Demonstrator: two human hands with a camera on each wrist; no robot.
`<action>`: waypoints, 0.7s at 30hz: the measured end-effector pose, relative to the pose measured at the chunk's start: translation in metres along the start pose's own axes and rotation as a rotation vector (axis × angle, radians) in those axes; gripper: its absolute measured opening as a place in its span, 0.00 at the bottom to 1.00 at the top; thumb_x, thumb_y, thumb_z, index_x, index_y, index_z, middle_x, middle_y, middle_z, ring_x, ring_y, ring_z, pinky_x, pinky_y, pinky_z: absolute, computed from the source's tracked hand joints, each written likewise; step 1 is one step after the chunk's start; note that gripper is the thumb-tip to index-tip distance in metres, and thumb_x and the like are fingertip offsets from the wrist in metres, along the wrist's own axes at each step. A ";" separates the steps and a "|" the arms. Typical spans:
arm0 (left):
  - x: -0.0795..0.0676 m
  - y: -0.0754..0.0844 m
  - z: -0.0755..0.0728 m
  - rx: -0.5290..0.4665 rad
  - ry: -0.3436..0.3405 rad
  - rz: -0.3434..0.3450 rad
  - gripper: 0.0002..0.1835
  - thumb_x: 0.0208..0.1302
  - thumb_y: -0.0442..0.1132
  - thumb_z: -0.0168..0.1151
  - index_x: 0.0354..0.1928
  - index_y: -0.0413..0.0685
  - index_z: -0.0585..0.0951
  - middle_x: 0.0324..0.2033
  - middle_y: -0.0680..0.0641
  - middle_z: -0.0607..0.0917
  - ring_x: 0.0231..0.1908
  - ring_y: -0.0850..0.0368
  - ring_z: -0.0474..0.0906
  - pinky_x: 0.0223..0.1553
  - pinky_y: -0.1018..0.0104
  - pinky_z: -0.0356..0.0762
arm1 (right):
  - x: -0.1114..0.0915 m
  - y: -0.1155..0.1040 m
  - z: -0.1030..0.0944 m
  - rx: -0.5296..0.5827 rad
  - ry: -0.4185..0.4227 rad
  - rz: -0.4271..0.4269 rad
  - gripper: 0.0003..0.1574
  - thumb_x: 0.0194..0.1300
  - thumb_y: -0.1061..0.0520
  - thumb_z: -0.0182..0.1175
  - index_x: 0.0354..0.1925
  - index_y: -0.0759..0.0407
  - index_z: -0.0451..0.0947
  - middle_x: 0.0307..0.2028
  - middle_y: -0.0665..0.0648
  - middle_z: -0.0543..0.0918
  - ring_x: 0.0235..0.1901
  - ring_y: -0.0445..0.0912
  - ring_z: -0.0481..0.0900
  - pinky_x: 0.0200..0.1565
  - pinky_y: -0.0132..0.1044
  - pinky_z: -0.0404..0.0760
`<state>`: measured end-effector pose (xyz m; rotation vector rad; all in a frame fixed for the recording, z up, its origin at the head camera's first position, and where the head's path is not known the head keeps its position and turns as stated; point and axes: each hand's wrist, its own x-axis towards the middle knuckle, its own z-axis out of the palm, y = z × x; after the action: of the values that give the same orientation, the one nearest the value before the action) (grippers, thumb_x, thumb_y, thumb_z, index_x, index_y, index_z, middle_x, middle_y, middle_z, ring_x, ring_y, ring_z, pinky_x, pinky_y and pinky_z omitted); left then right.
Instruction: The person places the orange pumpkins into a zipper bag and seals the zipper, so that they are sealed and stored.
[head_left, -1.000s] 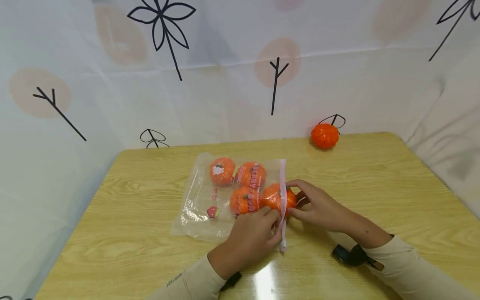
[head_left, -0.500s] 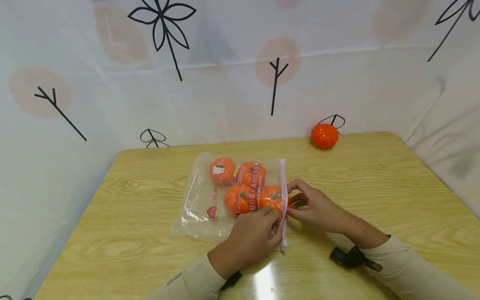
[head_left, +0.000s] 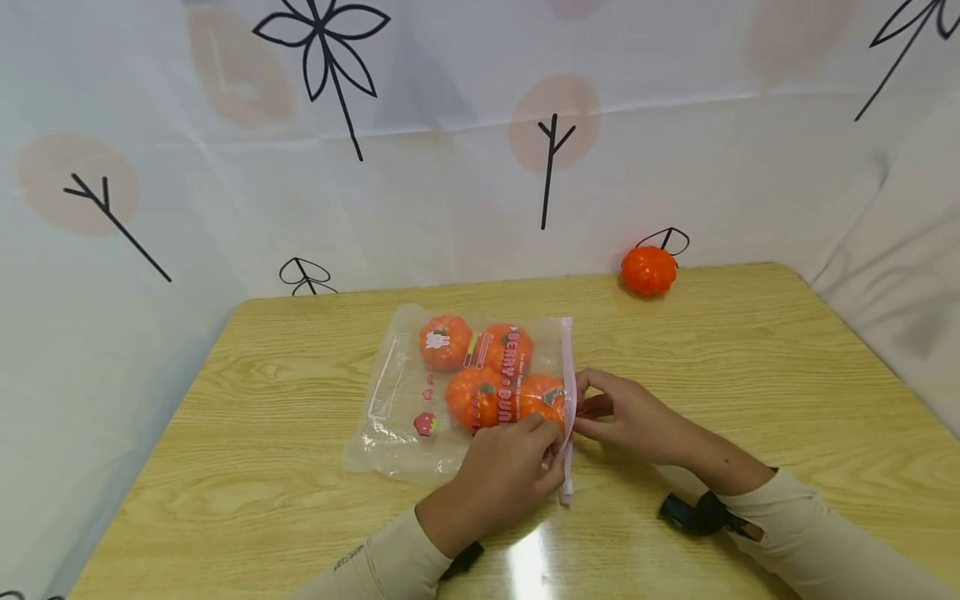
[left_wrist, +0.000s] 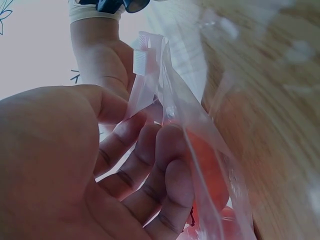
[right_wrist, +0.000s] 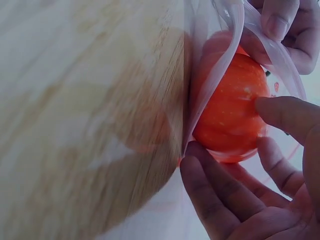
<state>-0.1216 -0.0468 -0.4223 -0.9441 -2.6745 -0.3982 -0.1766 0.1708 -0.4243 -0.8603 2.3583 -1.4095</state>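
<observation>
A clear zip bag with pink print lies on the table, several small orange pumpkins inside it. Its pink zip edge faces right. My left hand pinches that edge near its front end; the left wrist view shows the white slider beside the fingers. Just inside the parted mouth sits one pumpkin. Against its outer side, my right hand presses with the thumb, the other fingers extended below it at the bag's lower lip.
Another orange pumpkin rests at the back right of the wooden table. Behind the table hangs a pale printed cloth. Black wrist devices are strapped at both sleeves.
The pumpkin at the mouth has slid left into the bag, past the zip edge, with my right hand following slightly. The pumpkin beside it has shifted left. My left hand stays put.
</observation>
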 end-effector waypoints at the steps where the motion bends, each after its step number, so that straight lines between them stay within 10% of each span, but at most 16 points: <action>1: 0.000 0.000 0.000 -0.004 -0.003 -0.001 0.06 0.64 0.47 0.62 0.30 0.59 0.77 0.23 0.62 0.71 0.18 0.70 0.61 0.18 0.77 0.55 | 0.001 0.000 0.000 -0.010 0.001 -0.004 0.13 0.66 0.61 0.64 0.45 0.57 0.71 0.49 0.62 0.79 0.50 0.53 0.85 0.48 0.35 0.84; 21: 0.000 0.000 -0.001 -0.003 -0.002 0.004 0.08 0.64 0.48 0.63 0.29 0.60 0.77 0.23 0.62 0.71 0.17 0.70 0.62 0.18 0.76 0.57 | -0.001 -0.001 -0.001 -0.039 -0.014 0.005 0.12 0.70 0.57 0.60 0.50 0.57 0.73 0.55 0.63 0.79 0.54 0.58 0.83 0.51 0.42 0.84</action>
<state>-0.1214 -0.0472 -0.4219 -0.9509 -2.6738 -0.4005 -0.1755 0.1720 -0.4226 -0.8714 2.3833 -1.3547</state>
